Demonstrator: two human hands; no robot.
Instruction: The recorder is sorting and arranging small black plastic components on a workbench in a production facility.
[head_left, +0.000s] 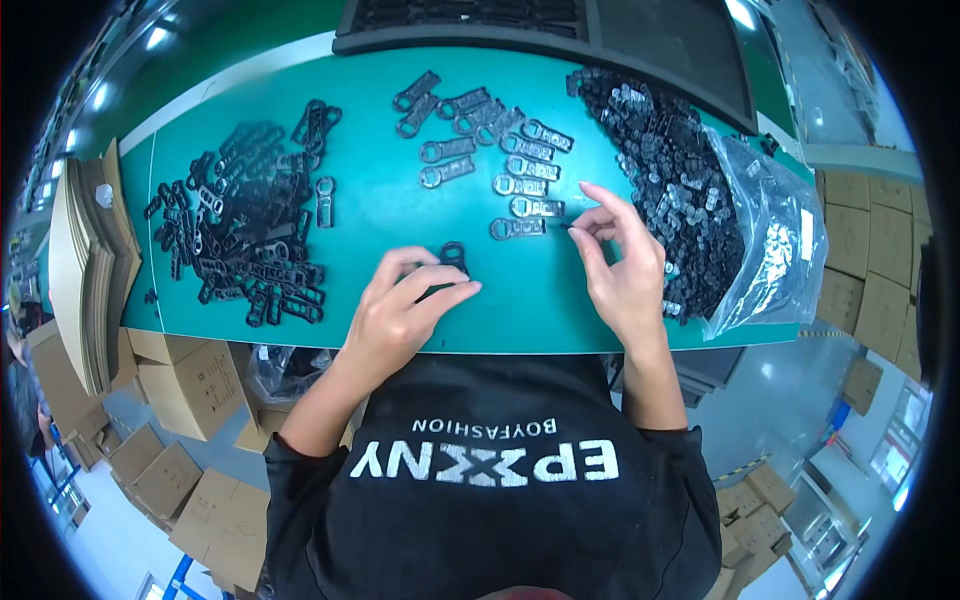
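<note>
My left hand [396,305] is closed around a flat black plastic part with a ring-shaped end [454,254], near the table's front edge. The ring sticks out past my fingers, which hide most of the rest. To the right, my right hand [625,262] is raised with thumb and fingers pinched together and the index finger stretched out. A tiny dark piece [568,227] shows at its fingertips, too small to name. Just beyond that hand, several similar ring-ended black parts [527,186] lie in a column, with more of them [447,161] to the left.
A large heap of black ring-ended parts [250,225] covers the table's left side. At right, small black and clear pieces [680,190] spill from a clear plastic bag [775,250]. A dark tray [660,50] borders the green table [380,190] at the back. Cardboard sheets [85,270] stand at left.
</note>
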